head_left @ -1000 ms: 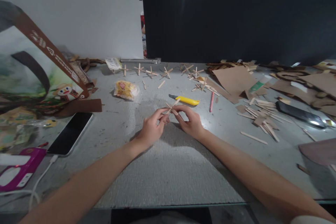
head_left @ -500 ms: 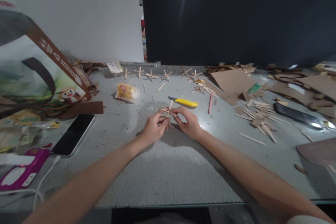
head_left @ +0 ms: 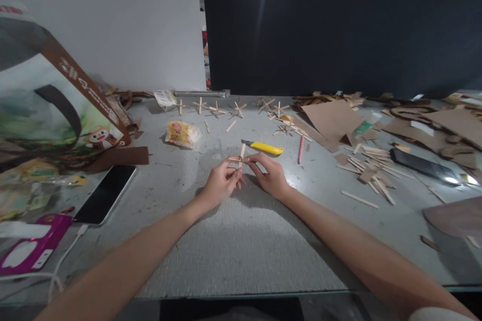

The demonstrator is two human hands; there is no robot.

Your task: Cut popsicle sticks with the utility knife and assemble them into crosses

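Note:
Between my hands is a small cross of wooden craft sticks, one stick pointing up and away. My left hand pinches its lower and left parts. The fingertips of my right hand are closed on its right side; they hide that end. Just beyond my hands lies a yellow utility knife with its blade toward the left. A pink patterned stick rests to the right of the knife. Several similar stick crosses stand in a row at the back.
Loose craft sticks and cardboard scraps are spread on the right, beside a lit dark flashlight. At left are a phone on a cable, a purple power bank and a printed bag. A yellow packet lies behind.
The stick cross has turned slightly between my fingers, its upper stick now more upright and a little further left. My right fingertips have shifted slightly left with it.

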